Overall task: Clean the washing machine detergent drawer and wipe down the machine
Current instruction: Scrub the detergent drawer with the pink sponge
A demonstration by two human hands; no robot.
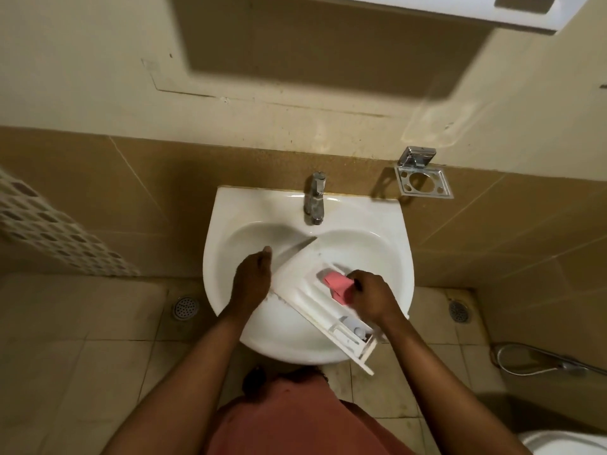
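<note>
Item: detergent drawer (297, 284), white plastic, long. It is lying slantwise over the sink (223, 231), with its far end pointing toward the tap (315, 198) and its near end jutting past the sink's near-right rim.

Left hand (251, 280): it is gripping the drawer's left edge near the far end, thumb on top. The fingers are curling under the edge and cannot be seen.

Right hand (371, 293): its fingers are clenching a pink sponge (336, 284), possibly a folded cloth, since blur is softening its outline. The sponge is sitting inside the drawer's middle compartment, against the right wall.

Hidden or unclear: the right hand is covering part of the sponge and the compartment's right side. Small parts in the near compartment are too blurred to name. The drawer's far tip is smeared.

Surroundings: the sink is hanging on a tan tiled wall. A chrome holder (423, 182) is projecting from the wall to the right of the tap. A white cabinet (460, 11) is being cut off at the top. A perforated basket (49, 231) is showing at the left edge. The tiled floor (98, 356) is carrying two round drains, one left (185, 307) and one right (459, 311). A metal hose (538, 359) is lying at the right, and a toilet rim (571, 443) is showing in the near-right corner.
</note>
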